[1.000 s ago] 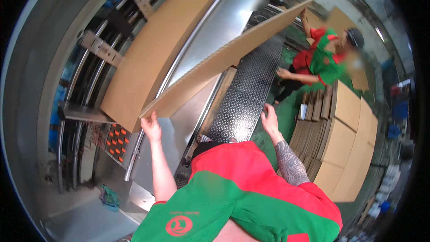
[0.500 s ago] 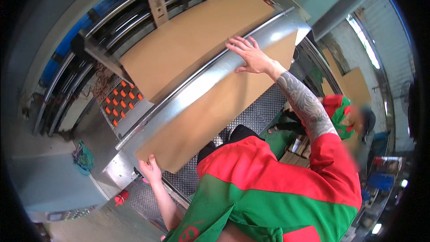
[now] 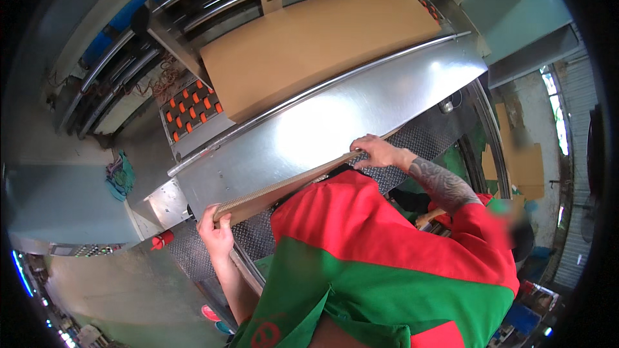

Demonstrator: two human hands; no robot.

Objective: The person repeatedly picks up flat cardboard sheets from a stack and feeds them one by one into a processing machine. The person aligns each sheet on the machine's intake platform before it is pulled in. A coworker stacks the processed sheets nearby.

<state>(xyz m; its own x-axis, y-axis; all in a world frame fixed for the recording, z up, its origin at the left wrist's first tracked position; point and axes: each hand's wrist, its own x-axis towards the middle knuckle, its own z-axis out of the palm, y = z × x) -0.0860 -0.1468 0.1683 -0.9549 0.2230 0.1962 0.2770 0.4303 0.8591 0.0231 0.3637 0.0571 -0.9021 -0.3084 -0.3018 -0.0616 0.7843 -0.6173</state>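
Observation:
A piece of brown corrugated cardboard [image 3: 290, 185] is tilted steeply on edge between my body and the front of the metal table. Its ribbed upper edge faces me; I cannot tell if it is one sheet or several. My left hand [image 3: 216, 231] grips its left corner, thumb on the near side. Farther right, my right hand [image 3: 382, 153] has its fingers curled over the top edge. Beyond the bare metal table [image 3: 309, 116], a large cardboard sheet [image 3: 322, 45] lies flat in the machine, behind a round metal rail [image 3: 342, 76]. Neither hand touches that one.
Orange rollers [image 3: 192, 108] sit left of the flat sheet, below metal bars. A teal cloth [image 3: 120, 177] lies on the grey machine housing. Patterned metal plate [image 3: 258, 235] covers the floor by my legs. Another person [image 3: 442, 216] is close on the right, partly hidden by my arm.
The cardboard has come off the metal table toward me and tipped up on edge. My right hand has left the rail area and closed on its top edge. The view has shifted.

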